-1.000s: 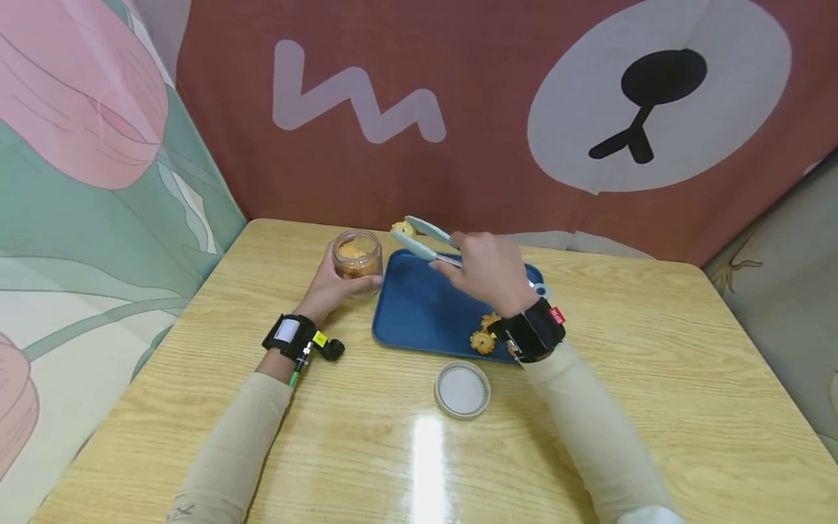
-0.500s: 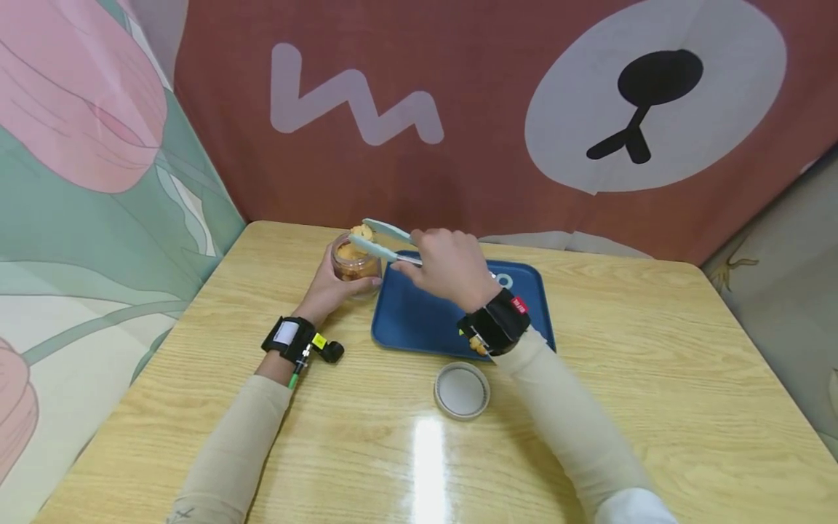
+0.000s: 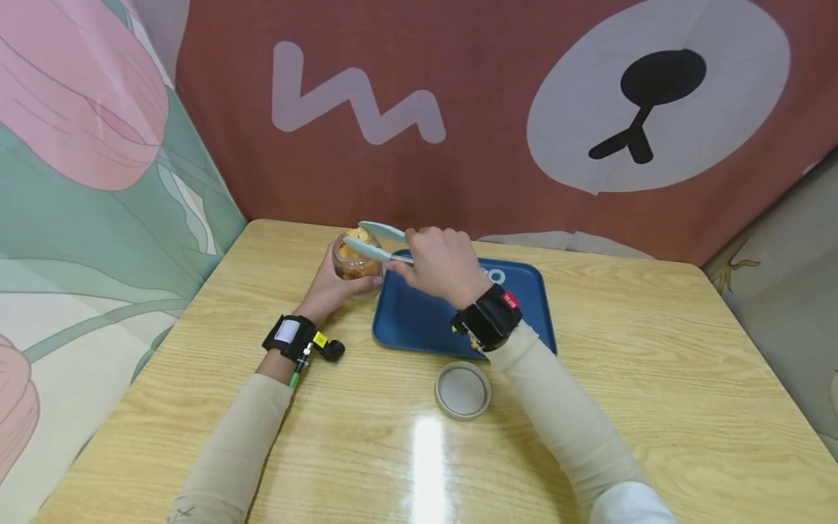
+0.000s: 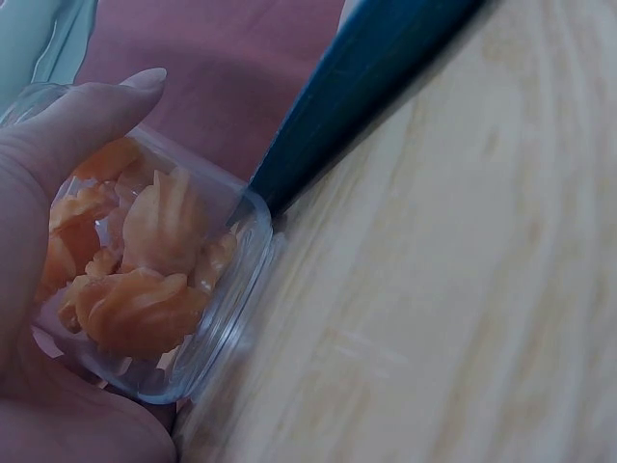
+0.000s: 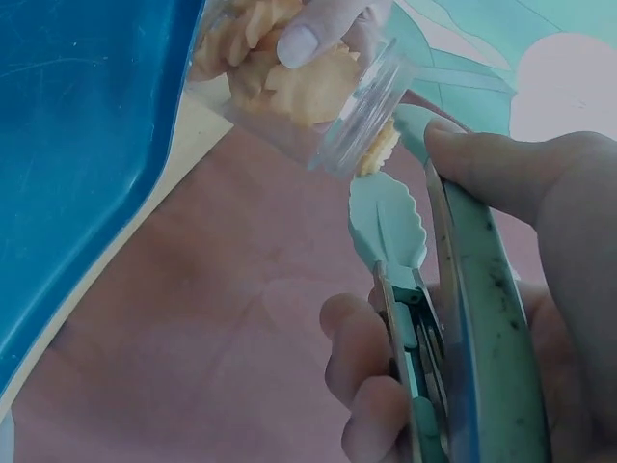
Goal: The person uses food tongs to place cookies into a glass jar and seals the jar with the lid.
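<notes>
My left hand (image 3: 330, 285) grips a clear jar (image 3: 356, 269) standing at the tray's left side, fingers and thumb around its wall. Several golden cookies (image 4: 140, 309) lie inside, seen through the plastic in the left wrist view. My right hand (image 3: 445, 268) holds a pair of tongs (image 3: 371, 250) with pale green tips over the jar's mouth. Between those tips, one ridged cookie (image 5: 379, 149) is at the jar's rim. Whether the tips still press on it I cannot tell.
A blue tray (image 3: 415, 324) lies right of the jar, partly under my right forearm. Near its front edge a round lid (image 3: 463, 390) rests on the wooden table (image 3: 366, 437). A printed curtain (image 3: 484, 182) hangs behind the table.
My right hand has moved left with the tongs, bringing the cookie from above the tray's back edge to the jar's mouth and lower. The left hand and jar have stayed put.
</notes>
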Demonstrator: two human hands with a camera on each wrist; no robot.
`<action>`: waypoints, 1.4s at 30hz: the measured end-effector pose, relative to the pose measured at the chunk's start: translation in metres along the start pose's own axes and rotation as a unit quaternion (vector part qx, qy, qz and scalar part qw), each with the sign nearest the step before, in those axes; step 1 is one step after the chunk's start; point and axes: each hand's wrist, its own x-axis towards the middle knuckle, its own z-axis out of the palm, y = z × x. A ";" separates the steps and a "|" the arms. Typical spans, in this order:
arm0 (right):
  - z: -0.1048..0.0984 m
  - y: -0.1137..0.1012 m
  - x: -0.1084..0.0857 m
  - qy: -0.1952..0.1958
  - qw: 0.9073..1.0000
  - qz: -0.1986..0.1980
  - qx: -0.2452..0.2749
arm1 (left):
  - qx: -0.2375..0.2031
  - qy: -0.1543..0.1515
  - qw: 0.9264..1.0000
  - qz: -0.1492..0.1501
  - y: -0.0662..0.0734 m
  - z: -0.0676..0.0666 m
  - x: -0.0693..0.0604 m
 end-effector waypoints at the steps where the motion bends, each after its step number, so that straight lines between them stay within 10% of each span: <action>1: 0.000 0.000 0.000 0.000 1.000 0.001 0.000 | -0.001 0.000 1.000 0.000 0.000 0.000 0.000; 21: -0.008 0.015 -0.010 -0.005 1.000 0.023 0.005 | -0.007 -0.006 1.000 -0.025 0.008 0.002 -0.003; 34: -0.025 0.063 -0.067 0.039 0.999 0.017 0.003 | 0.012 -0.001 1.000 -0.017 0.004 -0.002 0.001; 42: -0.028 0.086 -0.104 -0.023 0.998 0.055 -0.008 | 0.005 -0.008 0.999 -0.034 0.012 0.000 -0.005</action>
